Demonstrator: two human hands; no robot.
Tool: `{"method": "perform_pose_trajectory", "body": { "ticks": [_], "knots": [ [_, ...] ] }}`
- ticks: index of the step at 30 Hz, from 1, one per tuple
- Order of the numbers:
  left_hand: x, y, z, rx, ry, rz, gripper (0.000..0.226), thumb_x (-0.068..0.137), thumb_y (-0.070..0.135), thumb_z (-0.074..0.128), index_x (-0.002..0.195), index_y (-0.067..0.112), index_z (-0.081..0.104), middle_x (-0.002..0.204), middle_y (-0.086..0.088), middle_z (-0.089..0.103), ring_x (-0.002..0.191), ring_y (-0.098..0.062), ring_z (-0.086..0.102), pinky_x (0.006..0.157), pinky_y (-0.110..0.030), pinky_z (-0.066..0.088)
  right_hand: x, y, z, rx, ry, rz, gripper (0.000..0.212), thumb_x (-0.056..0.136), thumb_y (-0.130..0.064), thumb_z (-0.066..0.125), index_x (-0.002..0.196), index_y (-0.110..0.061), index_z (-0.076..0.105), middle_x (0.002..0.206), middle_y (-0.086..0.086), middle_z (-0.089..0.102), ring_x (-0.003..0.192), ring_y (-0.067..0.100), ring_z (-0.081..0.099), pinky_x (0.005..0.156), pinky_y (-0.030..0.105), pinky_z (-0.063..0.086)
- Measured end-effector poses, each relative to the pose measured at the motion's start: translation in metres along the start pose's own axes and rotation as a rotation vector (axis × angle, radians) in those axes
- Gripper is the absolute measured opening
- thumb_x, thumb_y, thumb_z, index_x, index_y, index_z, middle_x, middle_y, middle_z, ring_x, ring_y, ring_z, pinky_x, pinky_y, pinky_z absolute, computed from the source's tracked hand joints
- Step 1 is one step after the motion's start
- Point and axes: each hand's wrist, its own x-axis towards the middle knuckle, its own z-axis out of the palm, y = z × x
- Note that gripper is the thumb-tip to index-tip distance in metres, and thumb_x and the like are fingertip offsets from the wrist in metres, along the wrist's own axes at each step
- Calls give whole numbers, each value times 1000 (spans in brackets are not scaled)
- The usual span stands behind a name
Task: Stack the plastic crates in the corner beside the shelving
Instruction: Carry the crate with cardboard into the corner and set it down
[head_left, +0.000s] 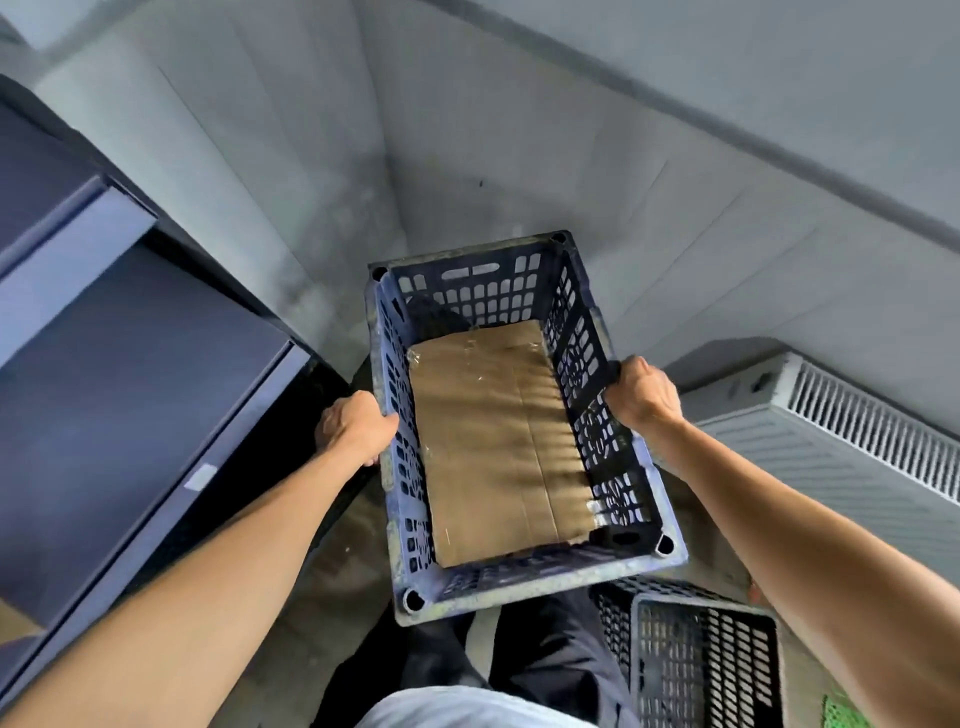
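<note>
While the left hand and right hand grip opposite rims, the crate hangs between them.

white radiator on the right, grey wall, concrete floor

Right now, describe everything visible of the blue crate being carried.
The blue crate is a rectangular, open-topped bin of what looks like scuffed, dirty plastic, with slotted lattice walls, handle slots at the far end and round sockets at its rim corners. A flat sheet of brown cardboard with strips of clear tape lines its floor. It is held off the floor and seen from above, the left hand gripping one long rim and the right hand the opposite one, facing the wall corner.
</note>
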Motion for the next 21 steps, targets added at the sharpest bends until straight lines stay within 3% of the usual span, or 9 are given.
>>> {"method": "perform_pose_trajectory", "body": {
  "ticks": [3, 6, 11, 19, 21],
  "knots": [
    [6, 13, 19, -41, 21, -96, 38, 91, 38, 58, 64, 10, 59, 52, -6, 66, 51, -21, 66, 59, -29, 57, 33, 2, 3, -21, -56, -65, 27, 88, -13, 50, 113, -3, 55, 111, 19, 64, 98, 37, 60, 78, 38, 45],
    [10, 27, 41, -69, 47, -188, 35, 88, 42, 62, 69, 13, 61, 64, -5, 68, 62, -26, 68, 65, -35, 60, 68, 9, 9, -18, -89, -136, 26, 89, -18, 50, 112, -6, 56, 108, 19, 65, 95, 38, 61, 75, 38, 45],
    [23, 44, 83, -174, 22, -290, 38, 87, 43, 64, 64, 12, 57, 64, -8, 69, 60, -27, 67, 63, -37, 60, 112, 12, 22, -20, -95, -188, 26, 87, -15, 49, 110, -10, 60, 103, 16, 66, 87, 36, 62, 76, 41, 53],
    [67, 47, 155, -235, -84, -338, 37, 90, 31, 64, 61, 9, 59, 57, -9, 67, 52, -23, 68, 60, -38, 60, 168, -2, 74, -56, -142, -213, 39, 87, -15, 56, 124, -6, 52, 119, 17, 55, 103, 37, 57, 87, 44, 50],
    [84, 45, 172, -238, -101, -341, 38, 91, 31, 63, 60, 9, 60, 58, -9, 67, 53, -22, 67, 60, -34, 59, 184, -3, 96, -86, -146, -228, 39, 89, -16, 56, 125, -6, 50, 119, 17, 53, 101, 35, 56, 83, 43, 50]
  ]
}}
